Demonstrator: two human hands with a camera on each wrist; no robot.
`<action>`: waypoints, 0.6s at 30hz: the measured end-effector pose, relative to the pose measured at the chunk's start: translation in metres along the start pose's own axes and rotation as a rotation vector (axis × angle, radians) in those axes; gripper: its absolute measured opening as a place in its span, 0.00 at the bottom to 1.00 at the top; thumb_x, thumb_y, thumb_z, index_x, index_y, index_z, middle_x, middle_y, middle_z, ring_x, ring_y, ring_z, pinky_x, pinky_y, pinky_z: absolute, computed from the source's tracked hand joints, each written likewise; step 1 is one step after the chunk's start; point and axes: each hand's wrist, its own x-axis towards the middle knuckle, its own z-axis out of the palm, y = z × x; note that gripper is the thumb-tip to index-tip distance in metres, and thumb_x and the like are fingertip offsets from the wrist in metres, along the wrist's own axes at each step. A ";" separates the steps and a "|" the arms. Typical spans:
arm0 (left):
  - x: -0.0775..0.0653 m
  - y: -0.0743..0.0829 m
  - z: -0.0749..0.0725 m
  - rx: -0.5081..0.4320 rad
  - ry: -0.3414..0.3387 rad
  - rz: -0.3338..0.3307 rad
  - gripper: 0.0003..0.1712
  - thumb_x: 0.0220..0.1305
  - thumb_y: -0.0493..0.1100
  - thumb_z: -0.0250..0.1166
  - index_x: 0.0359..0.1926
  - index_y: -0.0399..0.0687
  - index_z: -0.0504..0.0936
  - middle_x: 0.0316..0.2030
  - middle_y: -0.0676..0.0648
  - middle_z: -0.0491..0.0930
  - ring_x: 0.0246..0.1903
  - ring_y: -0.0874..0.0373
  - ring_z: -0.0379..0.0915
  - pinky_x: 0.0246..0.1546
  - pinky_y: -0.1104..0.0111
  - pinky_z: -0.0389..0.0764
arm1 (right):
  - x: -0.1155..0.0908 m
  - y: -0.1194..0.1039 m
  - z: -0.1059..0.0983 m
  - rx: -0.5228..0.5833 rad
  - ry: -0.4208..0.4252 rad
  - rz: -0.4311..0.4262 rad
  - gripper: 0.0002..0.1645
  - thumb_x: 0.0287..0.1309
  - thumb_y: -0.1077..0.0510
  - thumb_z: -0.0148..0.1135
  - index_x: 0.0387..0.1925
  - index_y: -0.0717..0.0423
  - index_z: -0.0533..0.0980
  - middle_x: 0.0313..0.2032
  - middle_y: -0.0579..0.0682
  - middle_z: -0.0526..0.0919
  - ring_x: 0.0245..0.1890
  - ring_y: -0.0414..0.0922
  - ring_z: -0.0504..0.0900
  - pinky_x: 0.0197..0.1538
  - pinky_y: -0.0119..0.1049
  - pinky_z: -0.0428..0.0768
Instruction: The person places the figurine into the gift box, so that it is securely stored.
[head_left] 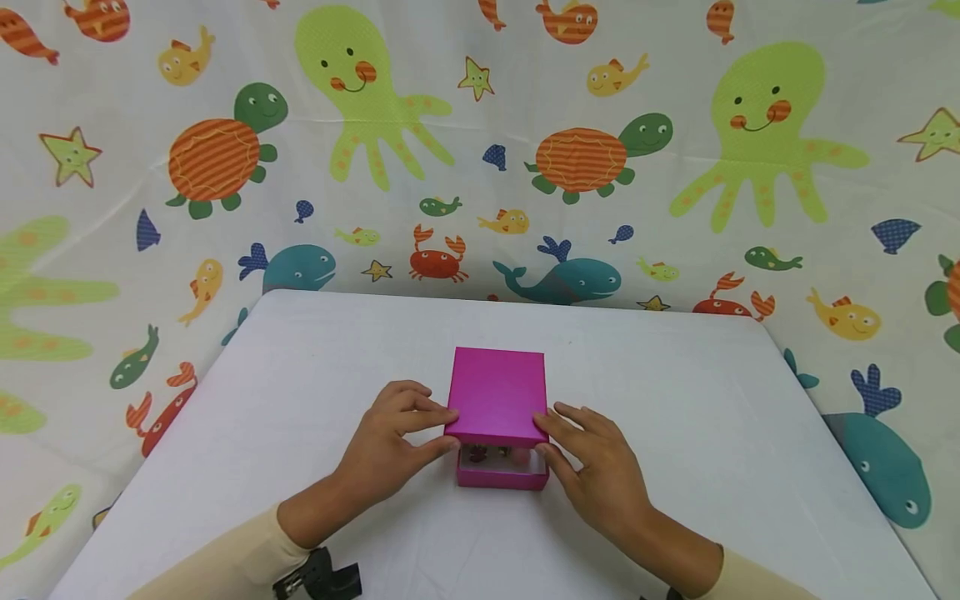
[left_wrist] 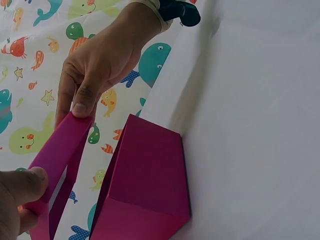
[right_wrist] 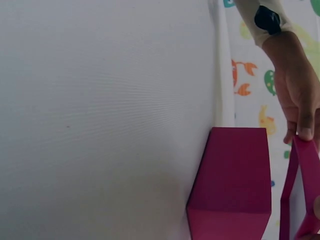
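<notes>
A pink box lid (head_left: 498, 396) is held up over its matching pink box base (head_left: 502, 481). My left hand (head_left: 396, 429) pinches the lid's left side near the front corner, thumb at the lower edge. On the opposite side, my right hand (head_left: 600, 462) grips the right front corner the same way. In the left wrist view, a gap separates the lid (left_wrist: 67, 140) from the base (left_wrist: 150, 170). Small items (head_left: 478, 454) show inside the base's white interior beneath the lid; they are too small and shaded to identify, and the lid hides the rest.
The box base stands on a white table (head_left: 360, 358). Behind and around the table hangs a cloth (head_left: 480, 183) printed with sea animals. A black wrist device (head_left: 318, 575) sits at my left sleeve.
</notes>
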 end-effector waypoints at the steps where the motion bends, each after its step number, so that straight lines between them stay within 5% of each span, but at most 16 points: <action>1: 0.000 0.000 0.001 -0.001 -0.001 0.006 0.24 0.47 0.43 0.84 0.49 0.54 0.92 0.40 0.61 0.81 0.57 0.56 0.69 0.45 0.60 0.84 | -0.001 0.000 -0.001 0.001 -0.002 0.003 0.31 0.51 0.57 0.81 0.59 0.47 0.84 0.52 0.48 0.87 0.60 0.52 0.80 0.58 0.56 0.80; 18: -0.003 0.004 0.011 -0.020 -0.051 -0.020 0.24 0.47 0.44 0.84 0.49 0.55 0.92 0.40 0.61 0.79 0.58 0.56 0.68 0.45 0.64 0.84 | -0.014 0.009 -0.001 -0.009 -0.012 0.012 0.30 0.50 0.57 0.81 0.58 0.46 0.85 0.51 0.46 0.88 0.59 0.50 0.80 0.51 0.52 0.84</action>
